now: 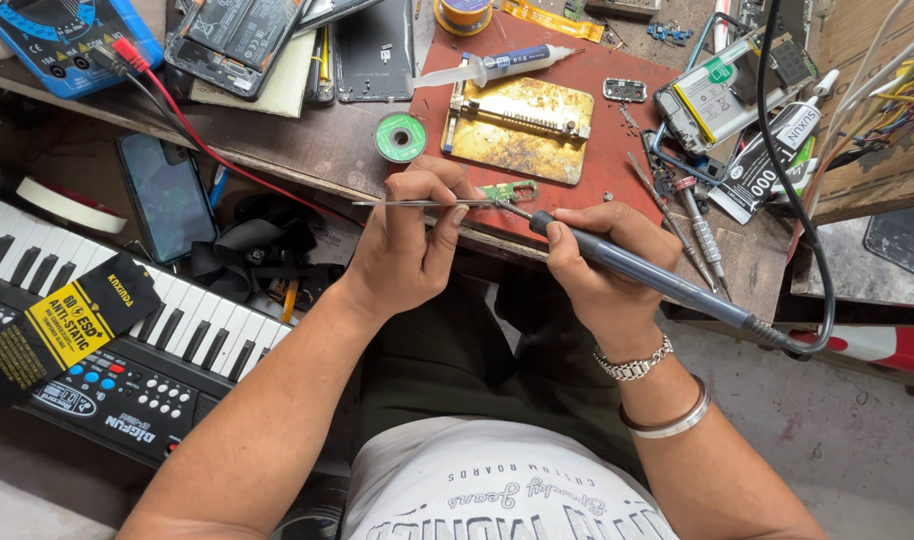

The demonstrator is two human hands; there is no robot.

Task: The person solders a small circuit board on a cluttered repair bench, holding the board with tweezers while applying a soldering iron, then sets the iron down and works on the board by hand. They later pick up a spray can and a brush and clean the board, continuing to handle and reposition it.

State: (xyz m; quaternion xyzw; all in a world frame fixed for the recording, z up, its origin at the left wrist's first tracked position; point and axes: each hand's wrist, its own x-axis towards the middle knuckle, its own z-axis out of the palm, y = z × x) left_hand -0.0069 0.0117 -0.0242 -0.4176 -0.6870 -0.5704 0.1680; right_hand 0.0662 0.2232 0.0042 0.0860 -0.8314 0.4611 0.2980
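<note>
Shiny metal tweezers, a matt grey plastic soldering iron, a stained brass-coloured metal holder plate.

My left hand holds tweezers level, their tips on a small circuit board that sits between my two hands at the mat's near edge. My right hand holds a soldering iron, its tip just beside the board and its cord trailing off to my right. Beyond my hands a metal holder plate lies on the mat, a solder spool just left of it and a syringe behind. A keyboard lies well left of my left hand, with a phone behind it.
</note>
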